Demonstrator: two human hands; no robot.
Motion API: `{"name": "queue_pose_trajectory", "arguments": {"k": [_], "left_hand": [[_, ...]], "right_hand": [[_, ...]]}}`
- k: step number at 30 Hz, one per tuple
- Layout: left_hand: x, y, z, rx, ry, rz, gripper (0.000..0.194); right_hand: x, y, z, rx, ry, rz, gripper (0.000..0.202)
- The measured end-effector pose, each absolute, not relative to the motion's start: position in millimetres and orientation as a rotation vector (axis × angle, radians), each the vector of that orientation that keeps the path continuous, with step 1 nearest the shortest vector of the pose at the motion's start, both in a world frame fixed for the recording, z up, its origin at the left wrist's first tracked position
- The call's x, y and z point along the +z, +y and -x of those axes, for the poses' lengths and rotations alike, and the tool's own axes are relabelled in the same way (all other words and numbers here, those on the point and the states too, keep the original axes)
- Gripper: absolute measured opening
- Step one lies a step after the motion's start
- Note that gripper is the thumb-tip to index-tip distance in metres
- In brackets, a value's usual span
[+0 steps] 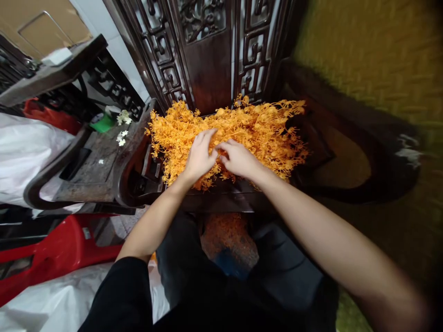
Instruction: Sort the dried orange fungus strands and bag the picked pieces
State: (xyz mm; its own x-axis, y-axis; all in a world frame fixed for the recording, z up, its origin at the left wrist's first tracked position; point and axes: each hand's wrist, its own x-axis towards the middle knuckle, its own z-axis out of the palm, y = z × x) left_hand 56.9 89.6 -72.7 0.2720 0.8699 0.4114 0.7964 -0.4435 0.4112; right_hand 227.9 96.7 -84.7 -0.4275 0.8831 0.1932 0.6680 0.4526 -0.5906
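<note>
A wide heap of orange plastic-looking sprigs (270,133) lies on the dark wooden seat in front of me. Both hands are over the middle of the heap, close together. My left hand (201,156) has its thumb and fingers curved toward the right one, with fingertips against the sprigs. My right hand (238,158) has its fingers bent and drawn together at the thumb; whatever lies between them is too small to make out. The fingertips of the two hands almost meet.
Behind the heap rises a carved chair back (207,69). At the left are a wooden side table (93,161) with a green tape roll (102,122) and small white flowers (122,137), a red plastic chair (65,244) and white sacks (27,152). A woven mat (374,55) is at the right.
</note>
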Motion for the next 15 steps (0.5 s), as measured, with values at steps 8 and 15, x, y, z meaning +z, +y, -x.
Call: {"name": "queue_pose_trajectory", "arguments": {"k": [8,15], "left_hand": [[-43.7,68.8,-71.5,1.377,1.527,-2.391,0.019],[-23.5,21.8,-71.7,1.453,0.974,-2.955,0.023]], "right_hand": [[-55.4,89.5,-250.4,0.498,-1.64,1.292,0.031],[-28.1,64.4,-271.1,0.357,-1.739,0.959,0.026]]}}
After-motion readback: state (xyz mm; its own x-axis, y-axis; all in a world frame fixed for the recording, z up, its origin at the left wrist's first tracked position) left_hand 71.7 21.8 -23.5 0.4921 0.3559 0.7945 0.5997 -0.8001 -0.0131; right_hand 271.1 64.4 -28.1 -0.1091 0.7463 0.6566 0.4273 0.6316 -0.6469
